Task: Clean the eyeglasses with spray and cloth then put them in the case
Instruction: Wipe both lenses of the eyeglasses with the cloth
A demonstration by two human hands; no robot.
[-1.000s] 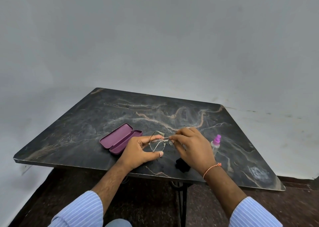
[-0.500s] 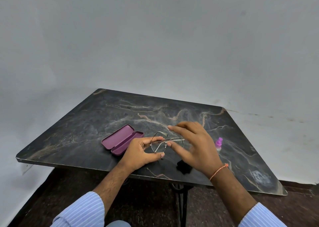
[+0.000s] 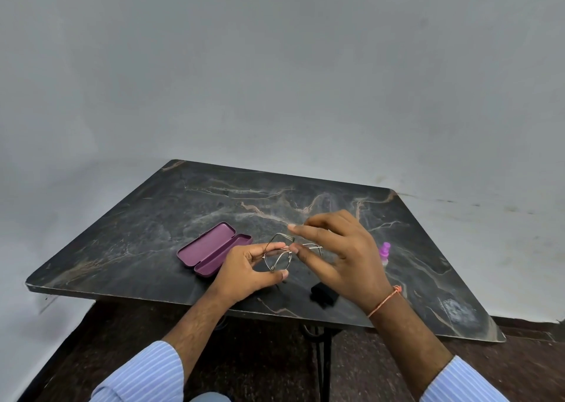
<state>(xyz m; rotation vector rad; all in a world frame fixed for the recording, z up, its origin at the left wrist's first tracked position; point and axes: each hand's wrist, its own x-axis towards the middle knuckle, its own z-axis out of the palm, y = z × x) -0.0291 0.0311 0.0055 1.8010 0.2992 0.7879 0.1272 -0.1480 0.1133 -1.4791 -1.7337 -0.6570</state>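
Thin metal-framed eyeglasses (image 3: 279, 256) are held just above the dark marble table (image 3: 153, 227). My left hand (image 3: 247, 271) pinches the left lens rim between thumb and fingers. My right hand (image 3: 339, 255) hovers over the right side with fingers spread, its fingertips near the bridge and a temple arm. The purple case (image 3: 211, 249) lies open on the table to the left of my hands. A small spray bottle with a pink cap (image 3: 384, 252) stands to the right, partly hidden behind my right hand. A black cloth (image 3: 324, 293) lies near the front edge.
The table's front edge runs just below my wrists, with dark floor and a metal table leg (image 3: 325, 356) underneath. Grey walls enclose the back and left. The far half of the table holds nothing.
My right hand let go of its pinch on the frame and opened, with fingers now spread over the glasses. My left hand kept its hold, and the glasses tilted slightly.
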